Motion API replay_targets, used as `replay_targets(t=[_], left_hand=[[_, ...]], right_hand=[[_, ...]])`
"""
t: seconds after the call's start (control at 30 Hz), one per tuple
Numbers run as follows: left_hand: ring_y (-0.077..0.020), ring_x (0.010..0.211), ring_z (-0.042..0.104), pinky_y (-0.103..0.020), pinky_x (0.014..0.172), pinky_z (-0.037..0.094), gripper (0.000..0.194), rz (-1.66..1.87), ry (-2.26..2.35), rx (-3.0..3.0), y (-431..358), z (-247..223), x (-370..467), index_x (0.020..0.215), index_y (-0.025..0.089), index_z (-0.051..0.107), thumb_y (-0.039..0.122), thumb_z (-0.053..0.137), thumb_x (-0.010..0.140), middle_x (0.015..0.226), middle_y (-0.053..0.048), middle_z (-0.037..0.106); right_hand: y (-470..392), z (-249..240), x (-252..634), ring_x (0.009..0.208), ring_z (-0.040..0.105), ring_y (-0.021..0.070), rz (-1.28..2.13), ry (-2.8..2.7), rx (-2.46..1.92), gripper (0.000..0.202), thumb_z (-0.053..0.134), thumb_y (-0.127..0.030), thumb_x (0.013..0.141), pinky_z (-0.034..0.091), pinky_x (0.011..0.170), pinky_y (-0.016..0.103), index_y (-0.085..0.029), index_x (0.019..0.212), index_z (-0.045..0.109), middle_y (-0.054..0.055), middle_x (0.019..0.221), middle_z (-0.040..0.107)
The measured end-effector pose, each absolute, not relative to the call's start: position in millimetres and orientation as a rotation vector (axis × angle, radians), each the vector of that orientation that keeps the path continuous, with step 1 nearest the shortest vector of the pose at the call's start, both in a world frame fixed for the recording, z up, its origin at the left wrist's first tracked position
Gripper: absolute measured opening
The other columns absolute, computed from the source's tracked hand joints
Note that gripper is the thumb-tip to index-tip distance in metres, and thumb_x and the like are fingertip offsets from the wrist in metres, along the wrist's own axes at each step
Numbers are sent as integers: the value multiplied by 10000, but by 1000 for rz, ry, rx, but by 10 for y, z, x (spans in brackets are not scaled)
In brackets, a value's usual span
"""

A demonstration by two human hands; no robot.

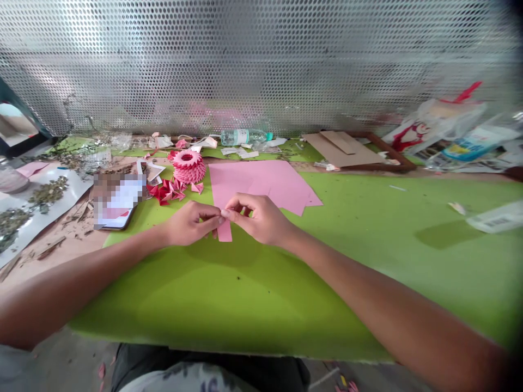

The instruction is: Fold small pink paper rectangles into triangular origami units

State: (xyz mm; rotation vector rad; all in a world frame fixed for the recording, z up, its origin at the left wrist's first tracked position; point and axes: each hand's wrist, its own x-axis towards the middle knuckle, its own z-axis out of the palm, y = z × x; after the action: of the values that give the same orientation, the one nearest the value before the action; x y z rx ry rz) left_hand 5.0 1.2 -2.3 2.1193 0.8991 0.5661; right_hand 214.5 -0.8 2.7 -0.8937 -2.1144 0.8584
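Both hands meet over the green tabletop, fingertips touching. My left hand [194, 223] is closed in a pinch, and so is my right hand [259, 218], from the other side. A small pink paper piece [225, 234] shows just below the fingertips; its upper part is hidden by them. Behind the hands lie larger sheets of pink paper [261, 179]. To their left stands a ringed stack of folded pink paper [189, 167], and in front of it lie several red and pink folded paper triangles [165, 190].
A phone [120, 204] lies at the left, near dry plant bits [49, 193]. Along the back are a plastic bottle [245, 136], cardboard pieces [341, 148] in a wooden frame and plastic bags [441, 128]. A perforated metal panel [261, 65] rises behind the table [245, 294].
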Motion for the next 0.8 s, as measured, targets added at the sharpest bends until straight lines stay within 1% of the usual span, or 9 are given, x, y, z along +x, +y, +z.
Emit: replay_targets(t=[0.1, 0.2, 0.3, 0.4, 0.53, 0.6, 0.67, 0.73, 0.8], left_hand=[[-98, 524, 534, -201, 509, 368, 364, 600, 887, 2161, 8, 2, 52, 719, 133, 624, 332, 460, 976, 630, -20, 641], [-91, 510, 519, -200, 504, 353, 396, 624, 890, 2204, -8, 25, 55, 680, 134, 620, 343, 471, 981, 602, -14, 629], [-82, 474, 496, -200, 484, 341, 442, 640, 894, 2183, -29, 31, 59, 646, 137, 615, 382, 479, 987, 580, -12, 634], [-84, 468, 502, -201, 488, 356, 470, 728, 926, 2132, -36, 12, 60, 643, 139, 621, 413, 467, 992, 572, -13, 637], [-89, 492, 520, -202, 505, 373, 468, 889, 1004, 2089, -11, -34, 52, 679, 137, 647, 440, 472, 991, 590, -14, 632], [-90, 495, 524, -202, 497, 371, 462, 909, 1021, 2064, 11, -42, 45, 702, 139, 661, 452, 475, 986, 602, -16, 638], [-90, 482, 522, -202, 490, 376, 464, 884, 1020, 2020, 33, -32, 40, 673, 140, 651, 458, 491, 971, 584, -16, 634], [-91, 474, 523, -206, 496, 393, 460, 833, 1009, 1951, 53, -10, 41, 625, 143, 630, 459, 525, 942, 563, -15, 628], [-94, 487, 533, -215, 519, 420, 440, 795, 986, 1861, 69, 11, 47, 612, 144, 621, 460, 559, 912, 577, -17, 635]], right_hand=[[-21, 43, 2149, 578, 495, 112, 936, -2055, -944, 242, 599, -372, 933, 369, 540, 252, -176, 793, 620, -5, 694, 604], [-26, 52, 2165, 542, 442, 100, 1017, -2021, -969, 286, 584, -405, 943, 329, 517, 250, -174, 776, 601, -20, 666, 557], [-27, 64, 2183, 588, 471, 111, 1057, -1994, -908, 295, 530, -390, 974, 356, 555, 257, -181, 771, 577, -9, 696, 558], [-29, 76, 2183, 652, 511, 126, 1059, -2025, -871, 258, 558, -403, 960, 392, 602, 265, -186, 823, 579, -3, 735, 559], [-7, 33, 2163, 618, 513, 122, 1093, -2077, -911, 290, 592, -423, 939, 403, 582, 266, -177, 784, 588, -8, 699, 552], [31, -11, 2162, 629, 553, 125, 1156, -1999, -911, 262, 585, -417, 942, 445, 587, 270, -178, 837, 596, 8, 759, 594], [80, -45, 2171, 629, 583, 123, 1190, -1890, -905, 209, 606, -398, 930, 477, 586, 267, -193, 920, 567, -2, 785, 611], [119, -51, 2184, 587, 578, 112, 1190, -1810, -891, 202, 644, -364, 907, 474, 559, 250, -213, 973, 526, -38, 726, 595], [136, -24, 2198, 565, 566, 103, 1206, -1795, -837, 180, 656, -329, 894, 464, 535, 237, -213, 975, 544, -45, 703, 598]])
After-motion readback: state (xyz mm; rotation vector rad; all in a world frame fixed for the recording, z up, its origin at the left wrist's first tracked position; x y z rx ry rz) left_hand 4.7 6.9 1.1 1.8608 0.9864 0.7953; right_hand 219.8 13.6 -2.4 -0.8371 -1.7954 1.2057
